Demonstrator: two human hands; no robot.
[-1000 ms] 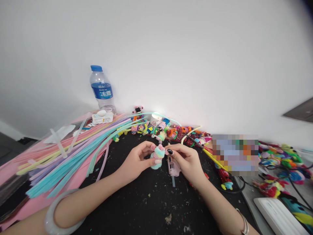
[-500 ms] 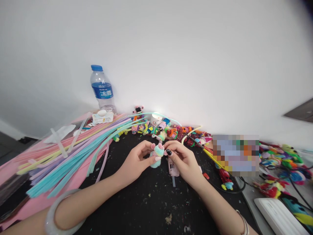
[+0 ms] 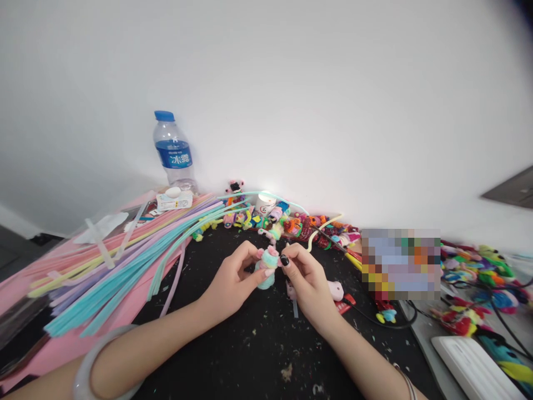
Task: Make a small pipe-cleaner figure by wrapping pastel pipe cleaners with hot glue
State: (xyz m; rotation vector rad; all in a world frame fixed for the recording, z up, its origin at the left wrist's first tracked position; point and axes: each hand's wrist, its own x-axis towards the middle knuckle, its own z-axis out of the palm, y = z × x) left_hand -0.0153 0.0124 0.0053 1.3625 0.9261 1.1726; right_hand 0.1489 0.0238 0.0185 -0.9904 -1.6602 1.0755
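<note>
My left hand (image 3: pixel 233 278) is closed around a small mint-green figure (image 3: pixel 267 279) of fuzzy pipe cleaner, with pink curls on top and a pale band round its middle. It is held upright above the black work surface. My right hand (image 3: pixel 306 283), fingertips pinched, is closed on a small pink fuzzy piece (image 3: pixel 280 259) at the figure's right side. Whether that piece is fixed to the figure, I cannot tell. Beneath my right hand lies a pink glue gun (image 3: pixel 335 290), partly hidden, with a translucent glue stick (image 3: pixel 295 309) sticking out toward me.
Long pastel pipe cleaners (image 3: pixel 125 266) spread across the left. A water bottle (image 3: pixel 172 150) stands against the wall. Finished fuzzy figures (image 3: pixel 291 225) line the back, near a white cup (image 3: pixel 265 203). A black cord (image 3: pixel 387 326) and a white device (image 3: pixel 470 366) are at right.
Both hands have come down slightly with the figure, which has turned a little. My right hand has shifted left, its fingertips nearer the figure. More of the glue gun's handle shows.
</note>
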